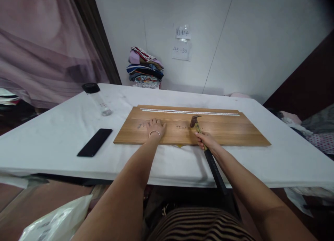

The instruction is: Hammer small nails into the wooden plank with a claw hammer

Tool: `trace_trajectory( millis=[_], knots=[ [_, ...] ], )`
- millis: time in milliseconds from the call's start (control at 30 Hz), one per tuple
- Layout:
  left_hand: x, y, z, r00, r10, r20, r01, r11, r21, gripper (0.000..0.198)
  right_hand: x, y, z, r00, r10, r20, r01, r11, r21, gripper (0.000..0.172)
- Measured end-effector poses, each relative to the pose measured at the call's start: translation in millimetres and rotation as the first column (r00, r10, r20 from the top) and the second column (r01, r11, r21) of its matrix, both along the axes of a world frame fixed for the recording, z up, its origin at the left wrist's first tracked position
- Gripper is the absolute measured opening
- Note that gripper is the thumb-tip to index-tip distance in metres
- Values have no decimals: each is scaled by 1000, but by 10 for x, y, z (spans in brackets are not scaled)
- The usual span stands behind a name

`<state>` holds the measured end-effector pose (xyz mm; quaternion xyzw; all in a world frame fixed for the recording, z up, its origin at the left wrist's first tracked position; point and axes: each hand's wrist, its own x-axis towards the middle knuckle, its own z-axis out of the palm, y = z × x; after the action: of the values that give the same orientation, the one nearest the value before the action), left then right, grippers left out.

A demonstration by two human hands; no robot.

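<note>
Hammer [212, 163] sits right of centre in the frame, tilted, head up by the board's middle & black end pointing down toward bottom edge; right grip [207, 141] is closed round the yellowish shaft, betw. head & black sleeve; left grip [156, 127] is spread flat on the board [235, 128], left of centre, pinching nothing visible; can't tell if anything's under the palm.

Handling, my guess: hammer stiff & head-heavy, rust-brown metal up top; hold near the head = more control, less swing; black sleeve looks the less slippery place to take it. Board, mid-frame on the white surface [281, 159], prob. rigid, smooth, fairly weighty, may slide; best lifted by its short ends. Row of nails [180, 127] betw. the two grips, loose-looking nails [139, 126] by the left one; tiny, light, hard, fiddly; take by the shank.

Writing: upper-centre wall, lower note [181, 51] reads "45-50"; upper note [183, 33] has handwritten Chinese characters, approx. "钉钉子"; bottle [100, 101], left of frame, has reddish print, too small to read; white strip [190, 112] along board's far side, any marks illegible; phone [95, 142], lower left, dark, no brand visible.
</note>
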<state>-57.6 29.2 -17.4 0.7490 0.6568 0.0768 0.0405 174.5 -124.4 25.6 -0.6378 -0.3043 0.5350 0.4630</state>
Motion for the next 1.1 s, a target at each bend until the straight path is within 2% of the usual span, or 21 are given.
trace_trajectory(
  millis=[633,833,1100],
  knots=[
    [13,-26,29,1000,3,9,-3,1000,14,58,-21,17,6,1000,6,-2,-6,1000,-10,47],
    [15,-56,66,1000,4,5,-4,1000,10,59,-17,0,56,1000,5,10,-5,1000,-5,44],
    [17,-40,32,1000,-1,25,1,1000,10,59,-16,5,32,1000,-3,4,3,1000,-14,43]
  ],
)
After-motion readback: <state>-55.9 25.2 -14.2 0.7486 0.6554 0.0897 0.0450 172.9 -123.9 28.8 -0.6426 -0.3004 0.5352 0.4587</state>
